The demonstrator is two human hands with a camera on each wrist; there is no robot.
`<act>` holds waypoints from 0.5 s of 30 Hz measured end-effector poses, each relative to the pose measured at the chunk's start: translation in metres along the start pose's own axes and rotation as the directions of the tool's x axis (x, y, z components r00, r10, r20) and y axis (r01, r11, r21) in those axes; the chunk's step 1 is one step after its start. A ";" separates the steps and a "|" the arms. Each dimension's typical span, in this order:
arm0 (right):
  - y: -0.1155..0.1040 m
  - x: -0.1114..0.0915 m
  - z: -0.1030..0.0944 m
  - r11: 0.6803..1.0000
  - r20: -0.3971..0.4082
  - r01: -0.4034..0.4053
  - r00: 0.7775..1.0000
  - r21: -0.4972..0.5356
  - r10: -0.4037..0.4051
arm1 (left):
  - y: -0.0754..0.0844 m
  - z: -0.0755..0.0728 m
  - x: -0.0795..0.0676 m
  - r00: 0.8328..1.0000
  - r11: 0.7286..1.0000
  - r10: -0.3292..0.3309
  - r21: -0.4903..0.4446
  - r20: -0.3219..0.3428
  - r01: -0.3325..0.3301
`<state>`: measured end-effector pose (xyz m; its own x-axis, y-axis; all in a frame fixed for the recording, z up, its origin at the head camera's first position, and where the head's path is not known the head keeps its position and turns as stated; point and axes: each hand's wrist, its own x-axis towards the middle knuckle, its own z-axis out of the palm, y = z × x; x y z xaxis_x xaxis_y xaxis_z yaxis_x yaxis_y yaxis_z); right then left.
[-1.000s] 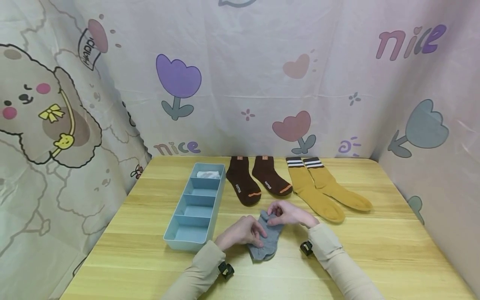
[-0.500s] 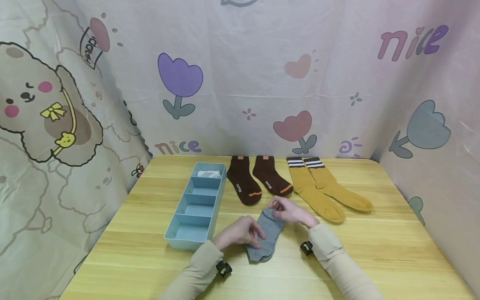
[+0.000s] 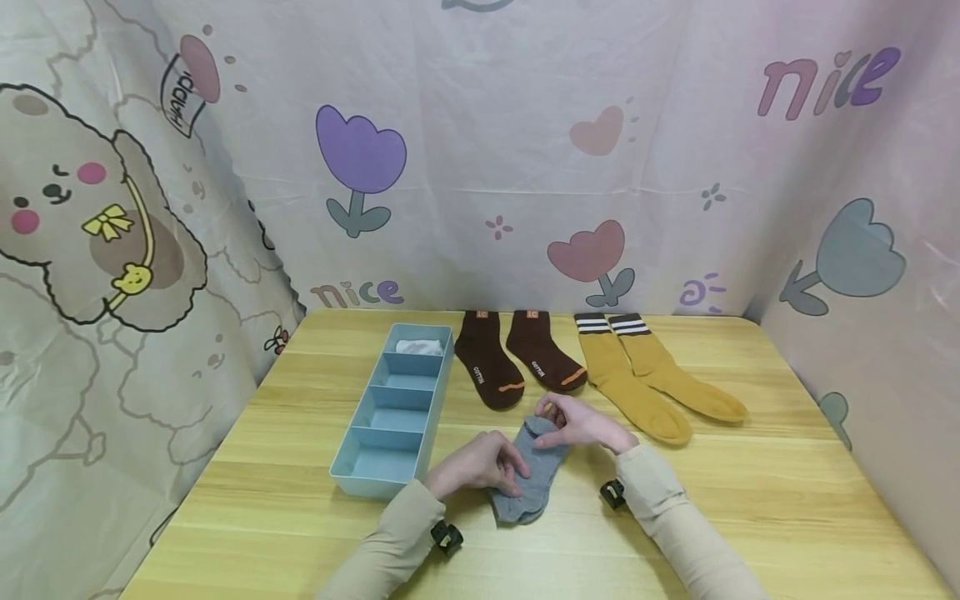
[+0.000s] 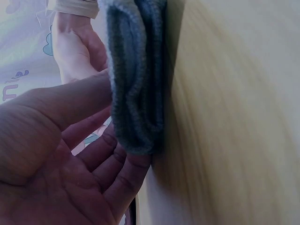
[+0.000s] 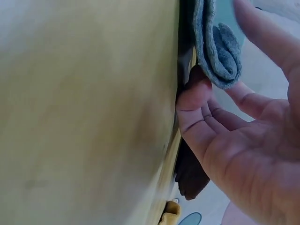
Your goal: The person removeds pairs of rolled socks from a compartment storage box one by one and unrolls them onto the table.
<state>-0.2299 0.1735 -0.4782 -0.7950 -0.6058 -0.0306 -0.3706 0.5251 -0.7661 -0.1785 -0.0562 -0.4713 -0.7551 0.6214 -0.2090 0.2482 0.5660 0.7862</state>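
Note:
A pair of grey socks lies stacked on the table between the hands. My left hand rests on their near left side, and in the left wrist view its thumb lies against the fabric with relaxed fingers at the edge. My right hand holds the far end, where the fabric curls over in a small fold. In the right wrist view, bent fingers sit right at this folded end of the grey socks. The thumb is spread on the other side.
A light blue four-section organizer box stands at left, with a rolled white sock in its far section. Two brown socks lie behind the hands. Two mustard socks with striped cuffs lie at back right. Printed cloth surrounds the wooden table.
The far end of the grey socks is lifted, laid flatter, then folded over again by the right hand. The left hand stays almost in place on the socks.

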 end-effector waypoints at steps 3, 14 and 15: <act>0.000 0.001 0.000 1.000 0.001 0.000 1.000 -0.019 0.000 | 0.001 0.000 -0.001 1.000 1.000 0.002 -0.004 0.000 -0.002; 0.003 0.001 -0.001 0.999 -0.047 -0.013 0.999 -0.044 0.011 | 0.000 0.000 -0.001 1.000 1.000 0.009 -0.014 0.008 -0.009; 0.003 0.001 -0.002 0.999 -0.049 -0.015 0.999 -0.050 0.013 | 0.000 -0.001 -0.001 1.000 1.000 0.006 -0.013 0.009 -0.006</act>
<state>-0.2325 0.1756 -0.4795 -0.8222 -0.5692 -0.0089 -0.3819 0.5631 -0.7328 -0.1783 -0.0571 -0.4709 -0.7482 0.6297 -0.2090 0.2450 0.5549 0.7950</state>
